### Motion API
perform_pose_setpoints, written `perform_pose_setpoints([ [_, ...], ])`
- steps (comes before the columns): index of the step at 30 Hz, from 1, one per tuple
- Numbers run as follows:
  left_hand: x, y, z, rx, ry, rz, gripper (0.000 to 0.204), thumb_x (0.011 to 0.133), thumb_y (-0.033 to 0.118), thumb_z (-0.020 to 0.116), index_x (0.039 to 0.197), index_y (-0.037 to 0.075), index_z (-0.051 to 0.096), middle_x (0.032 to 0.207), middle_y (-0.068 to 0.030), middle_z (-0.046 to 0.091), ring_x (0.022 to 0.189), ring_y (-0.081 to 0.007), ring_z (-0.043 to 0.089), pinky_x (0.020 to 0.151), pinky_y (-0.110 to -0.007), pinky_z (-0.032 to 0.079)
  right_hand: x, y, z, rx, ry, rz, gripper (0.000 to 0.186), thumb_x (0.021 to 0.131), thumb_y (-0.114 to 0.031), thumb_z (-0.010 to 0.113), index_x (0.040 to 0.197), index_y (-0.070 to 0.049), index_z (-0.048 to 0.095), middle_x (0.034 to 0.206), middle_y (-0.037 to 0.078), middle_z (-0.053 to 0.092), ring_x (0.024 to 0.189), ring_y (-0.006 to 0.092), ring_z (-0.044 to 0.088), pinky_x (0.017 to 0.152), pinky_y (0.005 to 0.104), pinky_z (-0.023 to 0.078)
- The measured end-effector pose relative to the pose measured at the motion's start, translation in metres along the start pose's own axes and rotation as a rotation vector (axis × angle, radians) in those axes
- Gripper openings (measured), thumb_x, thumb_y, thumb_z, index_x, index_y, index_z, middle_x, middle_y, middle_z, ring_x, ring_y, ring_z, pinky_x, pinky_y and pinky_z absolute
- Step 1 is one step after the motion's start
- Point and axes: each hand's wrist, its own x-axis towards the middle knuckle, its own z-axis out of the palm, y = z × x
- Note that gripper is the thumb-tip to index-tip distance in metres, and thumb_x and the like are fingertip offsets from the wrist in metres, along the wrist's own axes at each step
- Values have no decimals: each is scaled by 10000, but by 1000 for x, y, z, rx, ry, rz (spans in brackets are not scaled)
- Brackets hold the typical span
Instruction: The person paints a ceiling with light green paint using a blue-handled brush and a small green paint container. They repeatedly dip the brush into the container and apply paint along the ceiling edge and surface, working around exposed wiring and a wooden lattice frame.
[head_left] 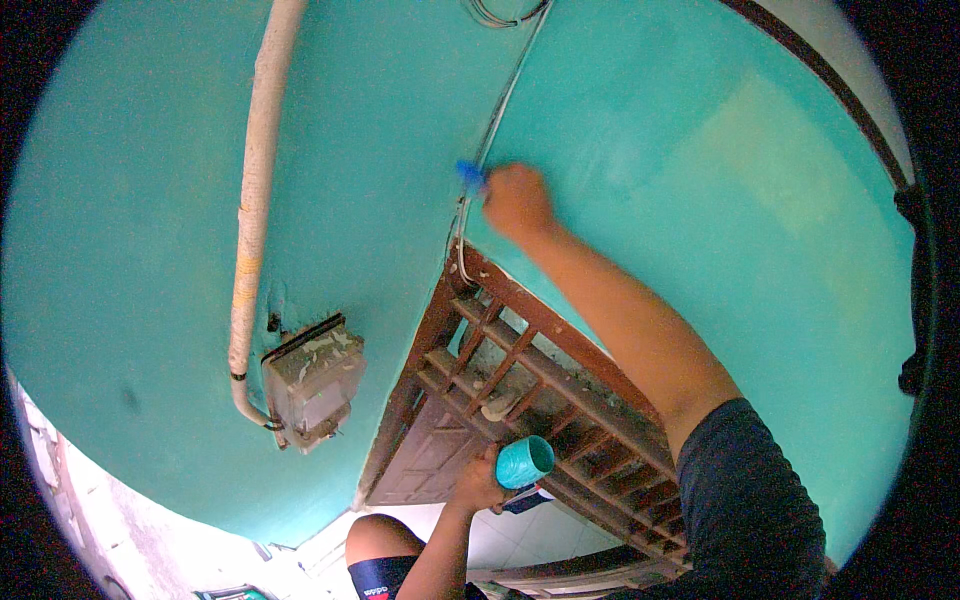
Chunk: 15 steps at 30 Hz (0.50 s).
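- Two turquoise walls (640,190) meet in a corner; a paler, yellowish patch (775,150) shows on the right-hand one.
- Blue tool (470,176): up at the corner, beside thin cables (507,100) running down it. Blurred; its kind, and whether it touches the wall, cannot be told.
- Right hand (518,203): closed around the tool, which sticks out on the hand's left. Fingers blurred, exact grip unclear. Arm raised and stretched out, dark sleeve (750,490) ending near the elbow.
- Cup (513,466): turquoise, in the left hand, well below the tool and the right hand. Tilted, mouth turned toward the upper right; inside turquoise too, fill level cannot be told.
- Left hand (480,485): wrapped round the cup's left side, fingers curled, partly hidden by it.
- Brown frame (520,300) with crossbars: beyond the cup, below the corner; a brown panelled door (425,450) to its left.
- Clear-sided box (315,385): on the left wall, worn and spattered; pale pipe (258,170) running down to it.
- Bent knee (385,538): just left of the left forearm; pale floor (510,540) beyond.
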Motion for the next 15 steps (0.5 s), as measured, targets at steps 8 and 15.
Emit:
perform_pose_setpoints([
  [8,1,-4,3,90,-44,-61,984,537,225,855,1347,-10,349,1073,-254,630,976,-442,623,849,-499,515,-51,-35,48,-163,-95,-296,308,696,-156,650,950,19,655,924,202,656,846,357,612,709,461,536],
  [15,2,-14,12,-16,-52,-69,928,530,217,856,1301,-2,390,1070,-276,618,986,-462,599,815,-512,505,23,33,-11,9,86,139,224,778,-231,692,842,-18,664,844,215,637,822,414,601,762,531,480],
])
